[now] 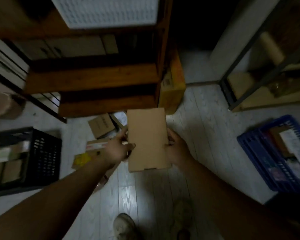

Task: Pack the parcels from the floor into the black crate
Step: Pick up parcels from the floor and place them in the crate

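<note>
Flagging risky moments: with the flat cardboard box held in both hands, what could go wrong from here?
The blue crate, also holding parcels, sits right; the cardboard box might land there instead of the black crate.
The black crate looks fairly full; the box may not fit flat.
The floor parcels ahead could trip the person.

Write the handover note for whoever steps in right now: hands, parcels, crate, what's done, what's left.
Hands: left hand and right hand each grip a side of the cardboard parcel, held above the floor.
Black crate: on the floor to the left.
Done: packed parcels show inside it.
Left: this parcel goes in, then the small brown box, the yellow-marked parcel and others beside them.
Blue crate on the right also holds items.
</note>
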Demonstrator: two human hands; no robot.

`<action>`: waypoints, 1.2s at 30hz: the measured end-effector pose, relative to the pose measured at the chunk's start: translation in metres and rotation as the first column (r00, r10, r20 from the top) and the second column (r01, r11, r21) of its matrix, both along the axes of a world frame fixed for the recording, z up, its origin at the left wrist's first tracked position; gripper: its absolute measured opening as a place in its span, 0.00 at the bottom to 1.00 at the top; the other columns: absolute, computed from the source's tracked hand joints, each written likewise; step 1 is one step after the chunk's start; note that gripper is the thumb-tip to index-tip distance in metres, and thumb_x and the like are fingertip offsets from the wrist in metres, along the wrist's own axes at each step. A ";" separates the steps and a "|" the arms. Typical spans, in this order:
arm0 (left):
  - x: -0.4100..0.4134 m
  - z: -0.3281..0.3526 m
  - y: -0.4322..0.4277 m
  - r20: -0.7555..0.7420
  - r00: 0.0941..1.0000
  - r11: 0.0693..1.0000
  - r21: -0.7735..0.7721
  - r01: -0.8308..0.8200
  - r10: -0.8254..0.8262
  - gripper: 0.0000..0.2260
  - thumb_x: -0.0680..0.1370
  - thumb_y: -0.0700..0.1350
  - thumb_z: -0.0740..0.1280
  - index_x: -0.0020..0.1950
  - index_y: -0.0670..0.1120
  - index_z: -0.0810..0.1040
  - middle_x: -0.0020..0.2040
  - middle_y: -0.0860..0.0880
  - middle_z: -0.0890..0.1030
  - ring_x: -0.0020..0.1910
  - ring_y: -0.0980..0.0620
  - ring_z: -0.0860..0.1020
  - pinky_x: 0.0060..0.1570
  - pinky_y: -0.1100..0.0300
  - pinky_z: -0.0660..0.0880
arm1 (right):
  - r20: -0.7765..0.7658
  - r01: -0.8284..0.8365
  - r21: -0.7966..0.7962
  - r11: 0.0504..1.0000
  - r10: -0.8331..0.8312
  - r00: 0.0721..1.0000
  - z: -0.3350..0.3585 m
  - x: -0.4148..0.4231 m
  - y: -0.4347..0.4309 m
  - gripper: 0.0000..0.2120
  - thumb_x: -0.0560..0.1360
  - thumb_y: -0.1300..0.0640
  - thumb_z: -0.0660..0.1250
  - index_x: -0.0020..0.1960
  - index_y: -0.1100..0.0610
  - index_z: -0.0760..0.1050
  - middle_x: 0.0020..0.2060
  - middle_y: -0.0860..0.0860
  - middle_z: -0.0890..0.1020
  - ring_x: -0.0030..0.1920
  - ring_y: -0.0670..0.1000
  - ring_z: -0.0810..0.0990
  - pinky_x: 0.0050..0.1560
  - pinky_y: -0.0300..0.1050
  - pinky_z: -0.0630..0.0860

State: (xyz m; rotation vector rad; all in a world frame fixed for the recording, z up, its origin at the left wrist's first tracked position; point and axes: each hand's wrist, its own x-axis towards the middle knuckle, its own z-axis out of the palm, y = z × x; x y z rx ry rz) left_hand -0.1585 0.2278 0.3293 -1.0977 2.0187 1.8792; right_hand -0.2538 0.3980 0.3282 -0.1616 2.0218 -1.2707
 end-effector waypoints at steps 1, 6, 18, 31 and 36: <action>0.012 0.027 -0.003 -0.011 1.000 1.000 -0.004 -0.021 0.021 0.29 0.78 0.35 0.63 0.73 0.58 0.59 0.50 0.52 0.75 0.43 0.55 0.75 0.42 0.56 0.77 | -0.013 0.011 -0.024 1.000 -0.012 1.000 0.023 0.011 -0.006 0.16 0.80 0.63 0.58 0.64 0.50 0.72 0.51 0.49 0.78 0.48 0.48 0.78 0.57 0.50 0.75; 0.082 0.135 -0.013 -0.045 0.980 0.980 -0.037 -0.194 0.192 0.31 0.78 0.36 0.63 0.74 0.59 0.58 0.56 0.49 0.74 0.49 0.50 0.76 0.42 0.55 0.77 | -0.185 -0.111 -0.022 0.994 0.105 0.977 0.122 0.062 -0.028 0.29 0.76 0.69 0.60 0.73 0.47 0.66 0.60 0.47 0.77 0.61 0.49 0.75 0.60 0.45 0.73; 0.274 0.302 -0.066 -0.243 0.807 0.793 -0.179 -0.583 0.538 0.27 0.77 0.35 0.64 0.74 0.49 0.61 0.59 0.46 0.77 0.53 0.43 0.78 0.50 0.44 0.78 | -0.235 -0.586 -0.099 0.804 0.553 0.799 0.272 0.194 -0.128 0.41 0.75 0.62 0.68 0.77 0.42 0.49 0.69 0.50 0.71 0.64 0.49 0.72 0.60 0.42 0.71; 0.487 0.339 -0.196 -0.207 0.811 0.750 -0.310 -0.585 0.547 0.26 0.77 0.37 0.64 0.73 0.52 0.63 0.62 0.47 0.76 0.56 0.45 0.77 0.53 0.45 0.78 | -0.489 -0.788 0.221 0.575 0.764 0.420 0.304 0.410 -0.276 0.49 0.68 0.41 0.73 0.78 0.43 0.44 0.77 0.47 0.41 0.77 0.55 0.49 0.76 0.55 0.56; 0.510 0.334 -0.241 -0.163 0.847 0.752 -0.398 -0.526 0.506 0.16 0.74 0.39 0.68 0.57 0.49 0.67 0.54 0.44 0.76 0.52 0.45 0.78 0.56 0.44 0.77 | -0.482 -0.749 0.303 0.589 0.773 0.413 0.298 0.435 -0.319 0.50 0.68 0.42 0.73 0.77 0.43 0.42 0.77 0.48 0.44 0.76 0.56 0.53 0.74 0.54 0.60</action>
